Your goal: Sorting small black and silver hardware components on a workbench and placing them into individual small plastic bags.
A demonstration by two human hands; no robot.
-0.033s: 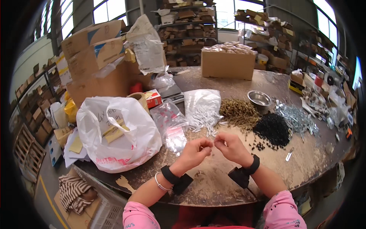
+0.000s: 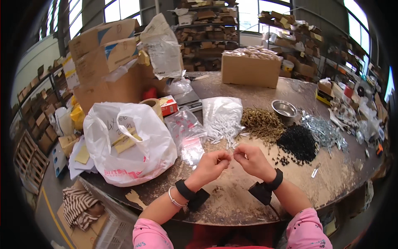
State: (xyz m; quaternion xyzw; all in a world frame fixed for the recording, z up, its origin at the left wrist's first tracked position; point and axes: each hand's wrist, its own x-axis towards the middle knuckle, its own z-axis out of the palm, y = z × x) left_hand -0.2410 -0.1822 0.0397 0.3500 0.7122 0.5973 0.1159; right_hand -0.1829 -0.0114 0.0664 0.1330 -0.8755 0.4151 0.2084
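Observation:
My left hand (image 2: 210,167) and my right hand (image 2: 253,161) hover over the worn tabletop, fingertips pinched and facing each other across a small gap. Whatever they hold, if anything, is too small to make out. Just beyond them lie white plastic wall plugs (image 2: 219,129), spilling from a clear bag. To the right of these are a heap of brass-coloured screws (image 2: 262,124), a pile of small black pieces (image 2: 297,143) and a heap of silvery metal pieces (image 2: 321,129). Small clear zip bags (image 2: 192,150) lie beside my left hand.
A big white plastic bag (image 2: 128,162) stands at the left, before stacked cartons (image 2: 103,54). A metal bowl (image 2: 284,108) sits behind the screws. An open carton of packets (image 2: 250,71) stands at the back. One metal piece (image 2: 315,170) lies apart at right.
The view has shifted slightly, so the table's contents appear a little farther right. My hands keep nearly the same pinched pose.

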